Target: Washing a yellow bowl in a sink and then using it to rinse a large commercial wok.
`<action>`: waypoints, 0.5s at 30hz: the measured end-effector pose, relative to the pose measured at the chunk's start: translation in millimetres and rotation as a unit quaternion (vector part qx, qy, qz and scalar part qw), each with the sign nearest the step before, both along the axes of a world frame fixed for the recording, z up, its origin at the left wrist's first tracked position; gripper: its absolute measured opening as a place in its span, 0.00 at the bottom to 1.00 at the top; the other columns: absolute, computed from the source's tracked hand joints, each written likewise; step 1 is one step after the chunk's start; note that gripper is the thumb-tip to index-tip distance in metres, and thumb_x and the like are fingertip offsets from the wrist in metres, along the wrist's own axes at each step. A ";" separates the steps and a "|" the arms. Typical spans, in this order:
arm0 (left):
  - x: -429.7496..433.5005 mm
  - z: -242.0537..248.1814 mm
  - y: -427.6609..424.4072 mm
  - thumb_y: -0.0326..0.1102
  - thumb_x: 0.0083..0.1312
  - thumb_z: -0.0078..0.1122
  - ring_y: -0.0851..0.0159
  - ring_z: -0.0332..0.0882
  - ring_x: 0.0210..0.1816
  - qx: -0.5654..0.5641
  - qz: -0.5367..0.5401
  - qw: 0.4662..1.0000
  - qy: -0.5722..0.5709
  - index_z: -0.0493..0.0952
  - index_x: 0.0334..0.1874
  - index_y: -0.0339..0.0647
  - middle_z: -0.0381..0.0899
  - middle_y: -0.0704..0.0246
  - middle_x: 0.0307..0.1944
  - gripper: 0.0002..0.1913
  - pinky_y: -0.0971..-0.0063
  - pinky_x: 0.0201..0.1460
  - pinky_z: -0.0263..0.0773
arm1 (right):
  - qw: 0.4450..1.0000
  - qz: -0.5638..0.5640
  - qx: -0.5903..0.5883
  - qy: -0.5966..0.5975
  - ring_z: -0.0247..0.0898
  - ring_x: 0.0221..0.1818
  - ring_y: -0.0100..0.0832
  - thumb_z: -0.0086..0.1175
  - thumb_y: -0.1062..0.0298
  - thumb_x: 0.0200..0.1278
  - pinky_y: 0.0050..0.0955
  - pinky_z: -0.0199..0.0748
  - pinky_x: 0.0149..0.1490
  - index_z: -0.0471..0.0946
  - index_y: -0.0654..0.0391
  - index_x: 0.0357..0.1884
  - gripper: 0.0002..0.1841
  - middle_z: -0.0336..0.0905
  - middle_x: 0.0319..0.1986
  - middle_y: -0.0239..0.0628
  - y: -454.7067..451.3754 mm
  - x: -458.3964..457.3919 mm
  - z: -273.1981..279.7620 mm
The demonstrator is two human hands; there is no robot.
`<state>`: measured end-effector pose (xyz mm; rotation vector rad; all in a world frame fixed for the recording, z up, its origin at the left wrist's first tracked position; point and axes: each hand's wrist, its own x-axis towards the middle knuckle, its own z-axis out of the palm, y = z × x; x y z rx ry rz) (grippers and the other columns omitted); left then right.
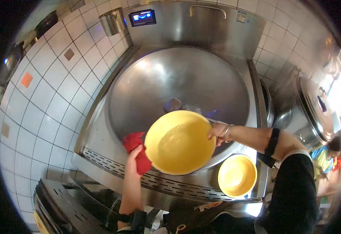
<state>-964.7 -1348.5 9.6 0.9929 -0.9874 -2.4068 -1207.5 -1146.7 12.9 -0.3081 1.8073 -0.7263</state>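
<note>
A large yellow basin (188,158) hangs over the near part of a wide metal wok (170,76), with a little clear liquid at its bottom. My right hand (219,133) grips the basin's right rim. My left hand (136,153) holds a red cloth (142,163), which touches the basin's left side; whether those fingers also bear the basin's weight I cannot tell. Beyond the basin, a small round dark patch (173,104) shows in the wok, and wet streaks lie beside it.
A smaller yellow bowl (237,191) stands on the slotted front ledge (164,181) at right. A faucet (207,7) projects from the steel backsplash, near a lit control panel (142,18). A metal pot (113,22) is at back left. A large lidded steel pot (296,111) stands right.
</note>
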 end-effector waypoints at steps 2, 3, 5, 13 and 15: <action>14.5 -2.5 -15.8 0.40 0.51 0.54 0.66 0.72 0.27 -0.019 0.064 0.998 0.001 0.67 0.38 0.44 0.72 0.69 0.26 0.14 0.73 0.27 0.69 | 0.996 -0.022 -0.042 -0.073 0.74 0.26 0.36 0.44 0.71 0.46 0.24 0.69 0.23 0.70 0.61 0.34 0.11 0.74 0.26 0.43 -11.5 16.1 -4.2; 30.2 -14.7 -31.6 0.41 0.52 0.52 0.67 0.71 0.27 -0.057 0.079 0.995 0.036 0.68 0.36 0.46 0.72 0.70 0.26 0.12 0.75 0.24 0.68 | 0.993 -0.020 -0.044 -0.103 0.74 0.26 0.35 0.43 0.71 0.46 0.22 0.69 0.22 0.70 0.61 0.34 0.11 0.75 0.25 0.41 -23.7 21.8 -14.1; 41.9 -0.5 -37.9 0.41 0.53 0.52 0.69 0.69 0.24 -0.069 0.171 0.983 -0.006 0.69 0.32 0.46 0.71 0.72 0.22 0.09 0.77 0.23 0.66 | 0.991 -0.011 -0.046 -0.125 0.74 0.26 0.35 0.42 0.71 0.47 0.22 0.70 0.23 0.69 0.61 0.35 0.11 0.75 0.24 0.41 -53.4 28.0 -29.9; 82.6 -21.1 -90.7 0.41 0.54 0.49 0.77 0.63 0.19 -0.126 0.349 0.928 -0.005 0.70 0.32 0.47 0.70 0.77 0.21 0.08 0.81 0.24 0.63 | 0.956 -0.181 -0.135 -0.186 0.72 0.16 0.31 0.43 0.69 0.49 0.16 0.67 0.14 0.70 0.65 0.32 0.11 0.73 0.21 0.44 -202.9 -13.7 -95.9; 87.8 -29.4 -106.6 0.44 0.54 0.49 0.76 0.67 0.21 -0.114 0.276 0.954 0.028 0.71 0.32 0.47 0.71 0.76 0.22 0.10 0.81 0.24 0.65 | 0.949 -0.223 -0.096 -0.200 0.70 0.13 0.29 0.43 0.69 0.51 0.14 0.65 0.12 0.70 0.65 0.31 0.10 0.73 0.21 0.49 -229.2 -49.1 -113.2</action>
